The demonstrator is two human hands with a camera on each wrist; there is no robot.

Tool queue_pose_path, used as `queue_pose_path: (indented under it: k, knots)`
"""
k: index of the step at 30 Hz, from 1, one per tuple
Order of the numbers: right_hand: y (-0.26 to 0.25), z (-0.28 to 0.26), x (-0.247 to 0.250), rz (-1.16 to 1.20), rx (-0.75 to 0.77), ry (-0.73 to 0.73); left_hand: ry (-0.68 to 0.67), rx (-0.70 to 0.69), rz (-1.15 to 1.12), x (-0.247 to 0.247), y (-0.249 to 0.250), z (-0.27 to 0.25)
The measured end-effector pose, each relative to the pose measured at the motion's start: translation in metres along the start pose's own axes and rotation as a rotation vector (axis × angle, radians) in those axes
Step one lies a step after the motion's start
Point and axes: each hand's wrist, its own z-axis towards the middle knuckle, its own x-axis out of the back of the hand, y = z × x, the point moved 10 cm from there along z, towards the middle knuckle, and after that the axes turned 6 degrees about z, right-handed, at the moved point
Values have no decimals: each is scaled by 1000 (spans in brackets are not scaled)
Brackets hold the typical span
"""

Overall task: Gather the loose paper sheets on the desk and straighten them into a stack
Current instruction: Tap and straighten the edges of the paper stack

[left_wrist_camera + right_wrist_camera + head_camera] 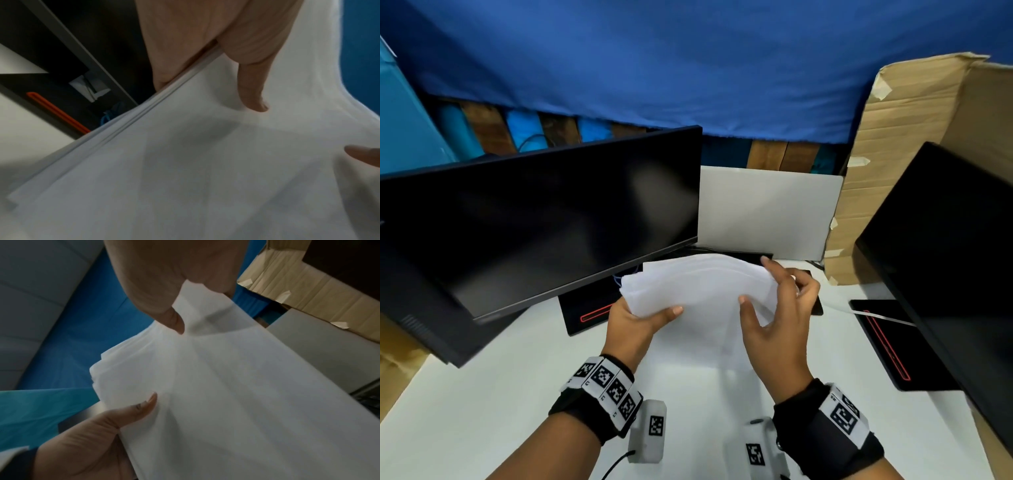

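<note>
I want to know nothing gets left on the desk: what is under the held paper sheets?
Under the sheets, held by the left hand and right hand, the white desk shows, apparently bare. Their raised far edge hides part of a black monitor base and whatever lies beyond.

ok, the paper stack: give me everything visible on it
The paper stack is plain white, thin sheets with no visible print, held up above the white desk in front of the monitors. The left hand grips its left edge, thumb on top; the right hand pinches the right side. Sheets bow upward, and their edges are fanned and uneven, not yet squared.
</note>
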Motion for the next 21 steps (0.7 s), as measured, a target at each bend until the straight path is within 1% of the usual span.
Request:
queue_pose_path:
  k: [2,4,6,8,11,13,16,19,21]
  knots:
    - [7,-3,0,-9,-18,-3,-4,19,1,0,-6,-1]
    - [10,-4,-1,-7,-29,-11,-3,-2,2,0,-4,1]
    - [12,-4,-1,10,-39,-9,-3,-42,-4,-1,3,3]
    - [11,-4,-2,3,-16,0,8,-88,-5,-1,14,5]
    - [9,-4,-9,-22,9,-46,48,-158,11,-2,33,5]
    - [7,-4,-8,-27,27,-37,68,-204,-21,-4,47,0]
    - [3,-3,-8,-41,57,-25,106,-300,59,-5,68,-6]
    - [3,-4,-11,-25,69,-35,82,-328,124,-13,77,-5]
    - [4,-4,-12,-8,63,-40,100,-357,129,-13,83,-3]
